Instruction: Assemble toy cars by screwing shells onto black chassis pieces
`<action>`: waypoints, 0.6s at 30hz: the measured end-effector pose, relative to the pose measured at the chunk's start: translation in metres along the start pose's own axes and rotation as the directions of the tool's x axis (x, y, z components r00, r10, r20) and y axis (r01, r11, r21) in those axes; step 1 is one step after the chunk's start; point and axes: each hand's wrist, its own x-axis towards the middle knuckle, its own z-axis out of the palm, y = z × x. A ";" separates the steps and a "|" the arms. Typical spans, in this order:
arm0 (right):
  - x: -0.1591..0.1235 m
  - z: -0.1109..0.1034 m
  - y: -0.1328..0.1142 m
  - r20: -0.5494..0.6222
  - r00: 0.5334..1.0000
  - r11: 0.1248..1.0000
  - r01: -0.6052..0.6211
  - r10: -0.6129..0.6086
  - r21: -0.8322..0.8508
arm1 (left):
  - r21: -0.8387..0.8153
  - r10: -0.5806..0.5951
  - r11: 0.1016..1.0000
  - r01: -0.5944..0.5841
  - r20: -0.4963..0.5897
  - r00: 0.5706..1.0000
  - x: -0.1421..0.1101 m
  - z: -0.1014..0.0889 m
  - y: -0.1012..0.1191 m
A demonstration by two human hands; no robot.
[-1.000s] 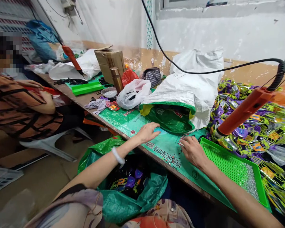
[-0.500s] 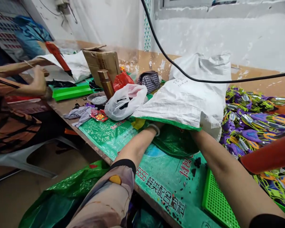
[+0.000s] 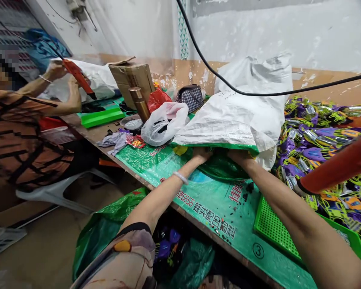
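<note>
A large white woven sack (image 3: 225,116) with a green inner side lies on the table, its mouth facing me. My left hand (image 3: 202,154) is at the left part of the mouth, with the wrist and a pale bangle outside. My right hand (image 3: 240,157) reaches into the right part of the mouth. The sack's edge covers the fingers of both hands, so what they hold, if anything, is hidden. Below the hands, the dark green lower side of the mouth (image 3: 225,170) sags onto the green printed table cover (image 3: 204,200).
Purple and yellow-green plastic pieces (image 3: 315,154) are heaped at right, beside a green perforated tray (image 3: 276,226) and a red tool (image 3: 333,162). A white plastic bag (image 3: 159,130) and a metal flask (image 3: 140,105) stand left. Another person (image 3: 33,132) works at far left.
My left arm has drawn back, bringing the bangle and wrist out of the sack. My right hand has also pulled back slightly. The view has shifted, and the other person's hands are higher.
</note>
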 end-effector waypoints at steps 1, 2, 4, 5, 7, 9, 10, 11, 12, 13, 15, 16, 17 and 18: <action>-0.006 0.000 -0.007 0.006 1.000 1.000 -0.008 0.007 0.030 | -0.064 -0.038 0.997 0.038 -0.004 0.999 -0.014 -0.008 0.001; -0.014 0.001 -0.015 -0.007 1.000 0.996 -0.026 0.026 0.091 | -0.176 -0.096 0.980 0.096 0.009 0.995 -0.029 -0.017 0.002; -0.035 0.001 -0.028 -0.061 0.991 0.944 -0.092 0.117 0.317 | -0.478 -0.248 0.833 0.280 0.130 0.960 -0.061 -0.036 0.004; -0.047 0.000 -0.035 -0.080 0.975 0.867 -0.146 0.208 0.476 | -0.606 -0.307 0.696 0.386 0.235 0.922 -0.077 -0.046 0.006; -0.074 -0.003 -0.046 -0.027 0.906 0.560 -0.237 0.421 0.794 | -0.729 -0.350 0.409 0.549 0.430 0.832 -0.109 -0.062 0.010; -0.103 -0.008 -0.057 0.114 0.849 0.165 -0.229 0.517 0.959 | -0.775 -0.338 0.196 0.601 0.522 0.783 -0.140 -0.073 0.016; -0.117 -0.010 -0.061 0.171 0.841 0.001 -0.200 0.513 0.980 | -0.789 -0.322 0.117 0.603 0.544 0.775 -0.154 -0.077 0.018; -0.132 -0.013 -0.066 0.211 0.846 -0.126 -0.170 0.490 0.977 | -0.797 -0.302 0.052 0.602 0.562 0.770 -0.168 -0.080 0.021; -0.145 -0.015 -0.071 0.240 0.853 -0.222 -0.150 0.463 0.963 | -0.800 -0.275 -0.001 0.601 0.578 0.769 -0.180 -0.082 0.023; -0.158 -0.017 -0.075 0.264 0.858 -0.294 -0.140 0.441 0.945 | -0.798 -0.243 -0.042 0.601 0.592 0.769 -0.191 -0.083 0.026; -0.181 -0.019 -0.083 0.304 0.849 -0.382 -0.132 0.433 0.915 | -0.795 -0.197 -0.094 0.600 0.606 0.771 -0.209 -0.082 0.030; -0.191 -0.020 -0.086 0.318 0.843 -0.406 -0.132 0.434 0.904 | -0.795 -0.188 -0.108 0.598 0.607 0.772 -0.216 -0.081 0.032; -0.199 -0.020 -0.089 0.331 0.842 -0.424 -0.137 0.426 0.895 | -0.797 -0.190 -0.116 0.593 0.604 0.774 -0.222 -0.080 0.034; -0.206 -0.020 -0.092 0.345 0.842 -0.440 -0.146 0.416 0.886 | -0.799 -0.199 -0.121 0.589 0.601 0.774 -0.227 -0.078 0.036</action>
